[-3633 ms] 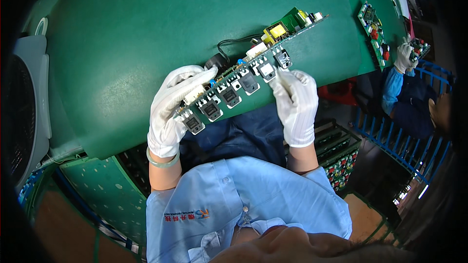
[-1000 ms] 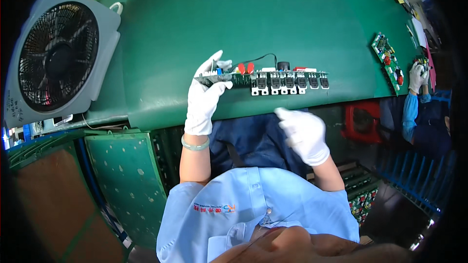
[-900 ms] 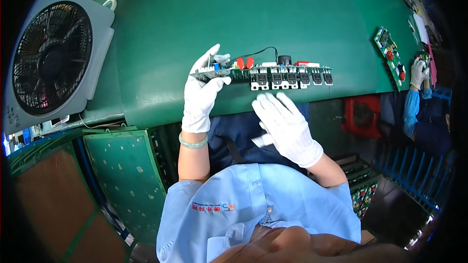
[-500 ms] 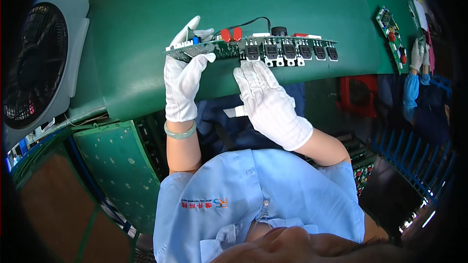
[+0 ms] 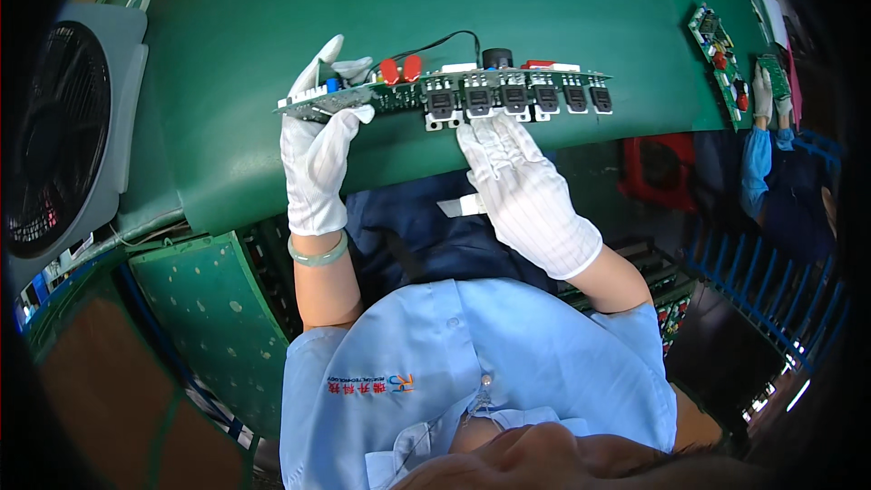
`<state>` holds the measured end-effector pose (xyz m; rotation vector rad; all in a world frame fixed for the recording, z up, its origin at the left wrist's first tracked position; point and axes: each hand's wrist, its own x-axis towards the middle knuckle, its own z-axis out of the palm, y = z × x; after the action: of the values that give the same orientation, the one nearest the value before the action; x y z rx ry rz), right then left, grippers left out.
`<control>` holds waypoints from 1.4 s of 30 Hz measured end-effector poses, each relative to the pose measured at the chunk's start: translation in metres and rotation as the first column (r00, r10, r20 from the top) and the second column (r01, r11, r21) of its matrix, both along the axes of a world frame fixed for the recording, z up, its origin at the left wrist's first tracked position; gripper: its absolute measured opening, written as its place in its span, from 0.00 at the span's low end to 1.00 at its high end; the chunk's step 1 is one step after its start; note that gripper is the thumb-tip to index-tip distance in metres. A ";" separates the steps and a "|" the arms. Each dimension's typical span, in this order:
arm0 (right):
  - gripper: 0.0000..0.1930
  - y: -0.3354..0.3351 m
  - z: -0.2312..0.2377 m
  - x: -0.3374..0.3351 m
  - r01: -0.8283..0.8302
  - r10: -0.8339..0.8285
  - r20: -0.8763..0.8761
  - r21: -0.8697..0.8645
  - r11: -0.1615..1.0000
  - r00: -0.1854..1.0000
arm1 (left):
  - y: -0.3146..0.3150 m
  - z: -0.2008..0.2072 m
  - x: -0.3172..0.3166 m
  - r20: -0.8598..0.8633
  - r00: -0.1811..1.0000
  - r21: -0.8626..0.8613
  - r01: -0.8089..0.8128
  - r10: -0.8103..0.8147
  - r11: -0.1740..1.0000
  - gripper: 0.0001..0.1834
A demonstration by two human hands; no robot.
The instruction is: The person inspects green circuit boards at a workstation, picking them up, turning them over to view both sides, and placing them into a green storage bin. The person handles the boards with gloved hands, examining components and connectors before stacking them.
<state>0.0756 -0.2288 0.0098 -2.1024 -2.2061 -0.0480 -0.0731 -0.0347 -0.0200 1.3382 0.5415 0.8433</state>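
Note:
My left hand point(image 5: 319, 159), in a white glove, grips the left end of a long green circuit board point(image 5: 386, 102), thumb on the near side and fingers behind. The board is tilted on edge above the table. It carries red disc parts point(image 5: 401, 70), a black wire loop, a round black part point(image 5: 497, 58) and a row of black transistors point(image 5: 513, 100) along its near side. My gloved right hand point(image 5: 522, 186) has its fingertips against the underside of the middle transistors. A short, flat, blade-like tool point(image 5: 463, 207) with a slanted grey tip and white grip sticks out from that hand; its other end is hidden.
A grey fan point(image 5: 68, 127) stands at the left on the green table point(image 5: 272, 0). Another circuit board point(image 5: 721, 68) lies at the right. Beyond it, a co-worker's gloved hands point(image 5: 764, 95) hold a green board. A red stool point(image 5: 658, 172) is under the table's right side.
The board and my left hand have shifted slightly left. My right hand has slid right along the transistors, from the leftmost ones toward the middle, with the blade-like tool still in it.

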 end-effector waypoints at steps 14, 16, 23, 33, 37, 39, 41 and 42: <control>0.26 -0.023 0.005 0.030 0.056 -0.059 -0.177 -0.025 0.998 0.982 | -0.005 0.002 0.003 -0.089 0.993 0.043 -0.079 0.082 0.996 0.48; 0.23 -0.020 0.010 0.037 0.044 -0.040 -0.194 0.018 0.999 0.980 | -0.002 0.004 0.003 -0.107 0.992 0.057 -0.067 0.073 0.996 0.48; 0.16 -0.054 -0.008 0.050 0.540 -0.344 -0.602 0.176 0.823 0.720 | -0.003 0.000 0.003 -0.100 0.991 0.114 -0.083 0.094 0.990 0.44; 0.11 -0.045 -0.019 0.046 0.756 -0.372 -0.826 0.096 0.647 0.423 | -0.020 -0.003 -0.007 -0.037 0.996 0.138 -0.078 0.084 0.987 0.32; 0.13 -0.036 -0.026 0.047 0.760 -0.356 -0.867 0.038 0.649 0.348 | -0.022 0.002 -0.007 0.016 0.999 -0.054 -0.045 0.046 0.998 0.34; 0.13 -0.030 -0.026 0.046 0.768 -0.372 -0.874 0.002 0.640 0.312 | -0.022 0.003 -0.005 -0.027 0.998 -0.014 -0.058 0.057 0.998 0.33; 0.14 -0.024 -0.029 0.045 0.784 -0.362 -0.870 0.045 0.619 0.335 | -0.020 0.005 -0.006 -0.040 0.998 -0.035 -0.049 0.048 0.998 0.33; 0.14 -0.021 -0.025 0.043 0.794 -0.373 -0.878 0.013 0.608 0.299 | -0.019 0.006 -0.007 -0.030 0.999 -0.075 -0.036 0.034 0.997 0.33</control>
<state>0.1190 -0.2496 -0.0152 -1.9229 -0.6547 0.2804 -0.0797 -0.0540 -0.0141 1.2767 0.6146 0.8258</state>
